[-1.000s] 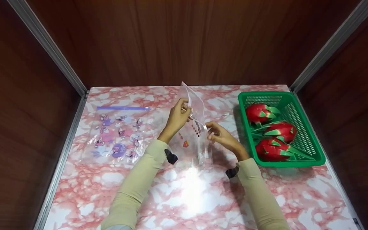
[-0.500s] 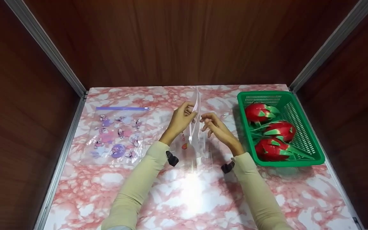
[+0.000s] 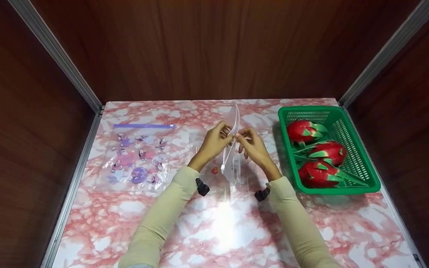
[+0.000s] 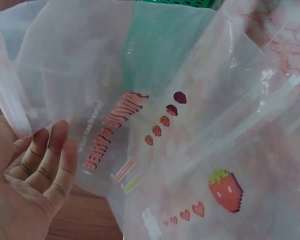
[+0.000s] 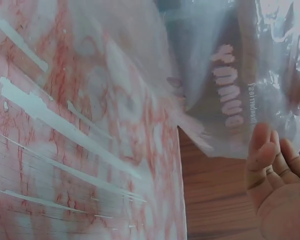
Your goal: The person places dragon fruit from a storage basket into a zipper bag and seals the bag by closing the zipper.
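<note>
Top-down view of a pink marble-look table [image 3: 214,238] w/ wood panel walls around it. A person in cream sleeves holds a clear zip bag [image 3: 233,163] upright over the table centre; it's printed w/ a small strawberry and hearts. Left hand [image 3: 214,143] and right hand [image 3: 251,147] meet at the bag's top edge, fingertips pinching the seal strip from either side, thumbs nearly touching. So both hands are grasping the bag, neither clenched empty nor released. The bag hangs down from the fingers toward the person, its lower part near or on the table; can't tell which. Left wrist view: bag film right in front of the palm, fingers [image 4: 50,160] loosely curved behind it, red lettering showing through. Right wrist view: bag mouth just above the fingertips [image 5: 262,150], table behind. To part the mouth well, it's prob. best to pinch one layer per hand close to the seal and pull evenly apart, not tug at one corner, as thin film slips and stretches. Left of the hands, well apart, a second bag w/ purple print [image 3: 136,158] lies flat. On the right, a green basket [image 3: 363,163] holds three red dragon fruits [image 3: 318,173].
</note>
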